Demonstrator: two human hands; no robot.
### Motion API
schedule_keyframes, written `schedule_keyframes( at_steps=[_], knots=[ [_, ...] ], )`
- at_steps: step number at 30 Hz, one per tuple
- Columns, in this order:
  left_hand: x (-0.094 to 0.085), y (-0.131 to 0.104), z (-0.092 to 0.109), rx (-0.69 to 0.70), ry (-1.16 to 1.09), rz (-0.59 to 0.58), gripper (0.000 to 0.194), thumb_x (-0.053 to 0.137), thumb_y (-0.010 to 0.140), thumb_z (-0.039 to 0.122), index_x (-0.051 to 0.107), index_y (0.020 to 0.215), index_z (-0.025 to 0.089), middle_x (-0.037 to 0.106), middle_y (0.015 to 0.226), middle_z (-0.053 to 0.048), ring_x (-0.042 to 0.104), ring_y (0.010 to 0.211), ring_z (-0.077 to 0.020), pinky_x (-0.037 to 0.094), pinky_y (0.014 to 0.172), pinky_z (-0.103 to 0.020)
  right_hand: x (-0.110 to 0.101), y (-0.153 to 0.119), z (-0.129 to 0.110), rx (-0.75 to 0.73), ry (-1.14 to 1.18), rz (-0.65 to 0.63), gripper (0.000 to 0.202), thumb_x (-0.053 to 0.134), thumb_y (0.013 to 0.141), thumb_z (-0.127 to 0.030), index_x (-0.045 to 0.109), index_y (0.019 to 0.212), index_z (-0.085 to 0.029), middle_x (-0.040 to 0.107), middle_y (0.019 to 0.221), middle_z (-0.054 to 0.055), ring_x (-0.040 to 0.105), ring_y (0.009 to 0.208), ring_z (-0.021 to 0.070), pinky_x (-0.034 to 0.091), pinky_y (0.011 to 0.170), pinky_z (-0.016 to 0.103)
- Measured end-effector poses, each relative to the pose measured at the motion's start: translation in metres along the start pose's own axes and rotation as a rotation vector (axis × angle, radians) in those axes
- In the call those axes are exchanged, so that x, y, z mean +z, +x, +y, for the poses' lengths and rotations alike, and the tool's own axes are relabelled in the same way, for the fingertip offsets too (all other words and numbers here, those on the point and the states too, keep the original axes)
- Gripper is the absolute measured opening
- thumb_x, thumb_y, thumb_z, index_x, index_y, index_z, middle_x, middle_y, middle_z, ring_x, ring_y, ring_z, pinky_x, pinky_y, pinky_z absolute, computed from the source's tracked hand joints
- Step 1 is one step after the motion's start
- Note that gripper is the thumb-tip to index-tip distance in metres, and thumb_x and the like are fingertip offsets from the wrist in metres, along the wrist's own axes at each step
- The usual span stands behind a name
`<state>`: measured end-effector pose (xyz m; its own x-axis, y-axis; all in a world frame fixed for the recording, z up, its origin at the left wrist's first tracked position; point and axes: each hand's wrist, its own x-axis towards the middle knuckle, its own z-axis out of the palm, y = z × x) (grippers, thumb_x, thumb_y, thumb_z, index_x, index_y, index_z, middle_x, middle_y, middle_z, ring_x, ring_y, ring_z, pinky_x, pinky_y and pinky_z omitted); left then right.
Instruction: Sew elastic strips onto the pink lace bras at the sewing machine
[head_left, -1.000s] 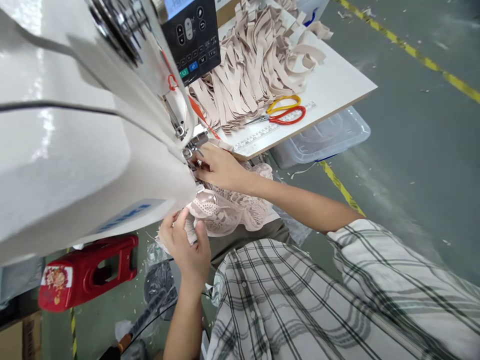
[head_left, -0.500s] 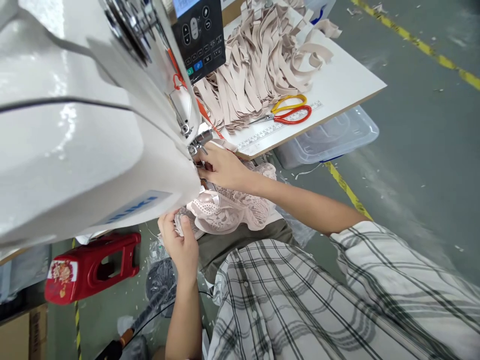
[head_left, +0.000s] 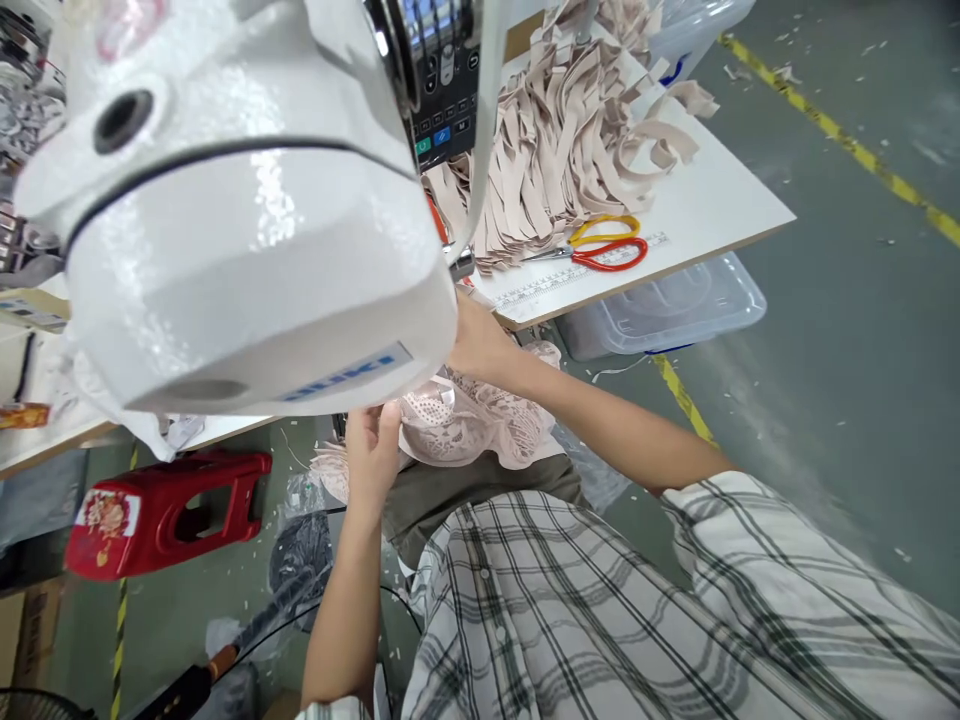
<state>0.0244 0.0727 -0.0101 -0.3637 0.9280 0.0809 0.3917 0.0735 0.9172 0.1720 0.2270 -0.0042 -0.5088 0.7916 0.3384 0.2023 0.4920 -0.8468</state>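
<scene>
Pale-pink lace garment [head_left: 442, 435], head view: above lap [head_left: 450, 500], beneath sewing machine's [head_left: 262, 280] lower edge. Left hand [head_left: 373, 440]: thumb and fingertips at garment's left edge; pinch unconfirmed. Right hand [head_left: 480, 340]: fingers behind machine, grip indeterminable; wrist just beside tabletop [head_left: 724, 205] corner.

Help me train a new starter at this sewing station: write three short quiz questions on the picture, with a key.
1. Which hand shows its thumb tip beside the lace garment? A) left; B) right; C) neither
2. True or false: the scissors have two red handles.
3. Fill in: beside the scissors, a pile of beige ____ lies on the white tabletop.

Key:
1. A: the left hand; the right hand is partly hidden behind the sewing machine.
2. False: one is yellow, one red.
3. Fabric strips.
</scene>
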Motion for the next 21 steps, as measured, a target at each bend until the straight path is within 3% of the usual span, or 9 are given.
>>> schedule_keyframes(
  at_steps=[4, 7, 9, 12, 16, 21],
  knots=[
    [0.001, 0.002, 0.010, -0.083, 0.076, -0.041, 0.027, 0.062, 0.091, 0.045, 0.060, 0.102, 0.020, 0.067, 0.091, -0.003, 0.064, 0.083, -0.0165, 0.049, 0.075, -0.027, -0.004, -0.003, -0.003, 0.005, 0.063, -0.004, 0.007, 0.063, 0.082, -0.025, 0.062, 0.085, -0.018, 0.062, 0.112, 0.007, 0.057, 0.089, 0.0190, 0.046, 0.078, 0.033],
    [0.001, -0.008, 0.026, -0.161, 0.159, -0.087, 0.026, 0.064, 0.089, 0.045, 0.053, 0.085, 0.021, 0.050, 0.065, 0.005, 0.047, 0.058, -0.0107, 0.037, 0.056, -0.022, -0.012, -0.012, -0.006, 0.034, 0.157, -0.012, 0.011, 0.062, 0.083, -0.026, 0.059, 0.077, -0.018, 0.061, 0.105, 0.006, 0.054, 0.081, 0.0144, 0.044, 0.071, 0.029],
    [0.001, -0.017, 0.035, -0.227, 0.189, -0.161, 0.030, 0.063, 0.089, 0.047, 0.050, 0.079, 0.021, 0.039, 0.055, 0.008, 0.037, 0.051, -0.0095, 0.031, 0.053, -0.022, -0.018, -0.021, -0.009, 0.069, 0.216, -0.022, 0.012, 0.062, 0.083, -0.026, 0.059, 0.075, -0.018, 0.061, 0.100, 0.005, 0.053, 0.079, 0.0129, 0.042, 0.068, 0.028],
    [0.002, -0.029, 0.040, -0.320, 0.035, -0.362, 0.033, 0.061, 0.090, 0.051, 0.058, 0.082, 0.019, 0.047, 0.058, 0.005, 0.041, 0.054, -0.0102, 0.033, 0.055, -0.023, -0.028, -0.035, -0.013, 0.100, 0.254, -0.077, 0.010, 0.062, 0.083, -0.023, 0.058, 0.075, -0.017, 0.059, 0.091, 0.002, 0.052, 0.077, 0.0121, 0.040, 0.067, 0.027],
    [0.016, -0.043, 0.028, -0.459, -0.383, -0.668, 0.040, 0.068, 0.083, 0.056, 0.067, 0.083, 0.015, 0.063, 0.073, -0.002, 0.056, 0.068, -0.0154, 0.043, 0.065, -0.027, -0.042, -0.047, -0.021, 0.085, 0.314, -0.147, 0.010, 0.061, 0.084, -0.021, 0.057, 0.076, -0.017, 0.058, 0.086, 0.001, 0.051, 0.077, 0.0117, 0.040, 0.069, 0.027],
    [0.049, -0.057, 0.022, -0.643, -0.681, -0.788, 0.056, 0.076, 0.070, 0.063, 0.073, 0.093, 0.012, 0.072, 0.081, -0.010, 0.069, 0.080, -0.0273, 0.050, 0.069, -0.033, -0.061, -0.056, -0.031, 0.055, 0.384, -0.192, 0.012, 0.060, 0.088, -0.024, 0.055, 0.079, -0.018, 0.055, 0.087, 0.000, 0.049, 0.078, 0.0110, 0.041, 0.071, 0.027]
  ],
)
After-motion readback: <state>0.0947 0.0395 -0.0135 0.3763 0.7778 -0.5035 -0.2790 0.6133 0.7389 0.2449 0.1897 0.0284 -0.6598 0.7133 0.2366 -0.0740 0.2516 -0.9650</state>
